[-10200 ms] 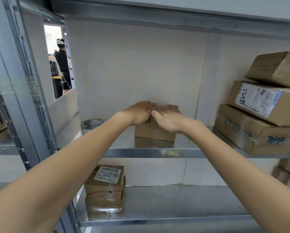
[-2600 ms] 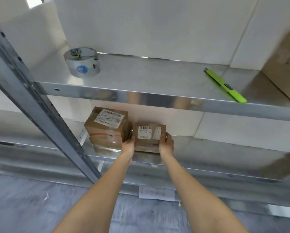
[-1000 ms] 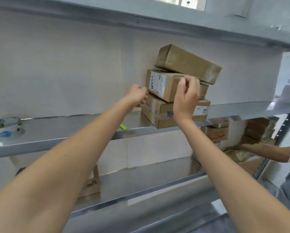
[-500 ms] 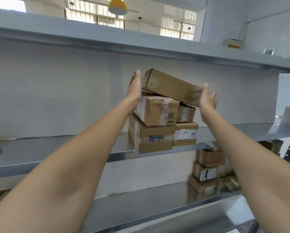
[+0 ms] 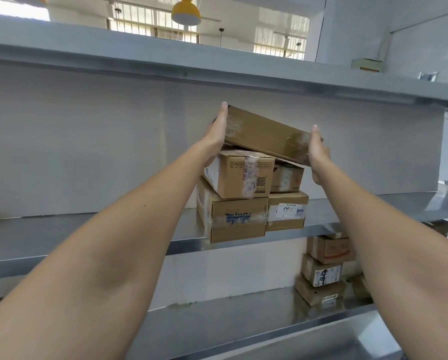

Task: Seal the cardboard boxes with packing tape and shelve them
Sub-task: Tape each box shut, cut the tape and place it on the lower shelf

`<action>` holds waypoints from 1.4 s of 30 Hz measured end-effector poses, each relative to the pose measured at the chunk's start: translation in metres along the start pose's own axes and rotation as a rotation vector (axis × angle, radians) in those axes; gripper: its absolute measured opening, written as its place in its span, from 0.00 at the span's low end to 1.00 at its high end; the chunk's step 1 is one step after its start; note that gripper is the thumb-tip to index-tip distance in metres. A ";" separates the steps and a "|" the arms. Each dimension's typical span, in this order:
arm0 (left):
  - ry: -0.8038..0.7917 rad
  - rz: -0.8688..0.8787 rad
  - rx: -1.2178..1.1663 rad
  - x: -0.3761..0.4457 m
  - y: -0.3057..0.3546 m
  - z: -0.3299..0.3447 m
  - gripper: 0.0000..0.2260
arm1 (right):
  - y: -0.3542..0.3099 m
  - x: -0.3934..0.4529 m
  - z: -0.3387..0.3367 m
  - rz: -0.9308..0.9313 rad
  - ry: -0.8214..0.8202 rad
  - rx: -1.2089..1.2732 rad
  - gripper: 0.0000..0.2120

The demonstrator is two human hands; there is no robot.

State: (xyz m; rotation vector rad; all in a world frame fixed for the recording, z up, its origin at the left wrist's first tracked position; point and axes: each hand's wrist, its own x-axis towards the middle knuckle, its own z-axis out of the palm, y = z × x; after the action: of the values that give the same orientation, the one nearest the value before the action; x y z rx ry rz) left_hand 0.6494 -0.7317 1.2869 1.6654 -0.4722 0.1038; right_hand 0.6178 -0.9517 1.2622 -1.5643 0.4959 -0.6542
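The long flat box (image 5: 267,133) sits on top of the stack on the middle shelf (image 5: 87,237), tilted: its long axis runs left to right across the view, the left end high and the right end dropping toward the lower right. Clear tape shines along its front face and right end.

The left hand (image 5: 217,133) lies flat against the box's left end, fingers straight and pointing up. The right hand (image 5: 317,152) presses its palm against the right end, fingers likewise straight. So the grip is two spread hands squeezing the box between them from either end, with no fingers curled around it.

Directly under it are two smaller boxes side by side: a taped box (image 5: 239,175) with a QR code on the left, and a box (image 5: 286,178) on the right partly hidden beneath the tilted one. Those rest on two bigger cartons, one with blue writing (image 5: 237,219) and one with a white label (image 5: 286,211), both standing at the front edge of the shelf.

The upper shelf (image 5: 217,66) runs close above. More boxes (image 5: 321,271) are stacked on the lower shelf at the right.
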 end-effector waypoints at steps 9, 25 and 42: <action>0.247 0.072 -0.168 -0.008 0.009 -0.044 0.30 | -0.046 -0.046 0.028 -0.310 0.028 -0.094 0.38; 0.605 -0.022 -0.134 -0.107 -0.017 -0.300 0.33 | -0.076 -0.193 0.216 -0.390 -0.299 -0.207 0.25; 0.609 -0.290 -0.072 -0.172 -0.141 -0.407 0.30 | 0.030 -0.259 0.294 -0.104 -0.537 -0.306 0.20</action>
State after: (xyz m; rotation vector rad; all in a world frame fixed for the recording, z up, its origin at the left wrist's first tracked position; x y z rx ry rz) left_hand 0.6264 -0.2850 1.1633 1.5198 0.2230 0.3611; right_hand 0.6243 -0.5649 1.1934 -1.9774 0.1118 -0.2168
